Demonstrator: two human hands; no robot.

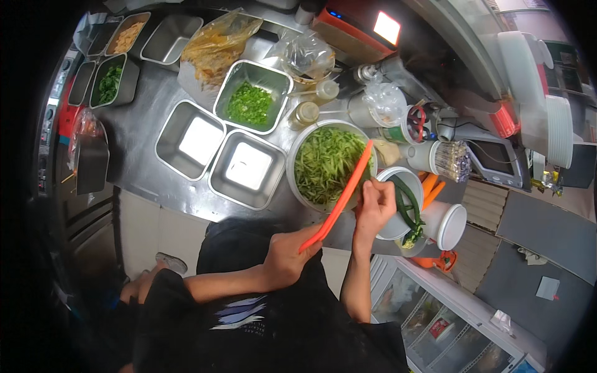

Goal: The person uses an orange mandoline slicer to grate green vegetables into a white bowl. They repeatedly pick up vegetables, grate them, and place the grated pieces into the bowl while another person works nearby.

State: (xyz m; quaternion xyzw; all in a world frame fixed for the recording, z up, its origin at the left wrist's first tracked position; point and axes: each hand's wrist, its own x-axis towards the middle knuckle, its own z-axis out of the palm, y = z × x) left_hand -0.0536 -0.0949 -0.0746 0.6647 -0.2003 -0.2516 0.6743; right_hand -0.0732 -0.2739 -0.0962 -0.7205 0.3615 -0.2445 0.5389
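My left hand (pixel 287 261) grips the handle end of an orange hand-held grater (pixel 346 196), seen nearly edge-on. The grater slants across a round white tub (pixel 292 179) heaped with shredded cucumber (pixel 324 163). On the grater's right side, the fingers of my right hand (pixel 375 200) are pinched on a green piece of cucumber (pixel 365 177), mostly hidden by fingers and grater. Close by on the right stands a white bucket (pixel 391 228) with whole dark-green cucumbers (pixel 406 198) in it.
Two steel pans (pixel 247 198) and one with chopped green onion (pixel 249 103) stand left of the tub. Jars (pixel 304 115), carrots (pixel 431 191), a lidded white tub (pixel 452 226) and a container of skewers (pixel 450 161) crowd the counter. A person's foot (pixel 171 263) shows at lower left.
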